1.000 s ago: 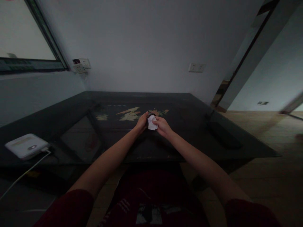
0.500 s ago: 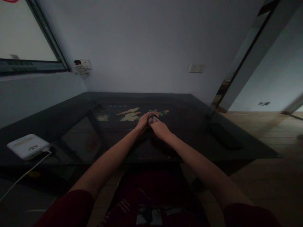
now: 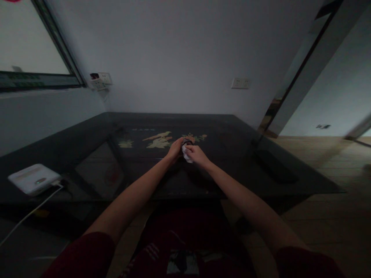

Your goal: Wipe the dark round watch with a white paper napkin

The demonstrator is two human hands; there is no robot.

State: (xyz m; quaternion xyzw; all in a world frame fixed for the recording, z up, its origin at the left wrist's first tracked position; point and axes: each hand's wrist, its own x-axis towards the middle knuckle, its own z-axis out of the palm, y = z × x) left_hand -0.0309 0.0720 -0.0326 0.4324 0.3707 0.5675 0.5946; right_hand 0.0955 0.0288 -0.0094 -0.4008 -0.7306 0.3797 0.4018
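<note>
Both hands meet above the middle of a dark glossy table (image 3: 232, 154). My left hand (image 3: 174, 149) is closed round the left side of a small dark object with a rounded rim (image 3: 187, 141); its kind is too small and dim to make out. In my right hand (image 3: 197, 153), a crumpled white tissue (image 3: 187, 155) is pinched against the near side of that object. Part of the tissue hangs down between the two hands. The fingers hide most of the dark object.
A white box-shaped device (image 3: 34, 179) with a white cable (image 3: 31, 214) lies at the table's left. A long black object (image 3: 275, 166) rests on the right. Wall sockets (image 3: 240, 83) are behind the table, and a bird-and-flower picture (image 3: 159, 141) decorates its top.
My right hand has shifted slightly to the right, and more of the white tissue now shows below the dark object. My left hand has barely moved.
</note>
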